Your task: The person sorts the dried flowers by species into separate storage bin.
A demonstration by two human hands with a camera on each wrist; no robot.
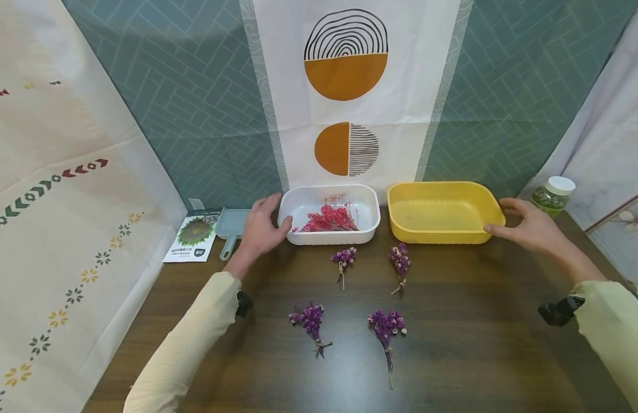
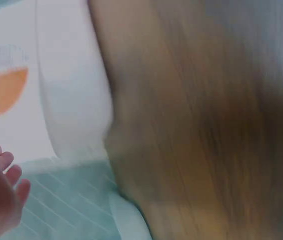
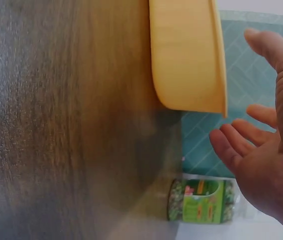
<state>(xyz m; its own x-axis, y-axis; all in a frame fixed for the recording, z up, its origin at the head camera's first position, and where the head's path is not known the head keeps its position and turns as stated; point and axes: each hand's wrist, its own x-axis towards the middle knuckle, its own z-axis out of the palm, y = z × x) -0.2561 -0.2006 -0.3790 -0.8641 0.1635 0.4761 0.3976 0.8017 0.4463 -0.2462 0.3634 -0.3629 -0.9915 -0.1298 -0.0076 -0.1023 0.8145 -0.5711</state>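
Observation:
My left hand (image 1: 264, 225) is at the left end of the white basin (image 1: 326, 238), thumb by its rim and fingers relaxed. Red dried flowers (image 1: 331, 219) lie in that basin. At the right end of the yellow basin (image 1: 442, 236) is my right hand (image 1: 527, 225), its thumb and fingers spread apart. In the right wrist view, that hand (image 3: 266, 145) shows an empty palm beside the yellow basin (image 3: 189, 60). Small tied bunches of purple dried flowers lie on the table in front, among them one bunch (image 1: 344, 258) below the white basin and another (image 1: 400, 261) below the yellow one.
Two more purple bunches (image 1: 309, 321) (image 1: 386, 328) lie nearer the front of the wooden table (image 1: 453, 344). A blue dustpan (image 1: 230, 223) and a sunflower packet (image 1: 193, 238) are at the left. A white-lidded jar (image 1: 553, 196) stands at the back right. Patterned cloth (image 1: 215, 115) hangs behind.

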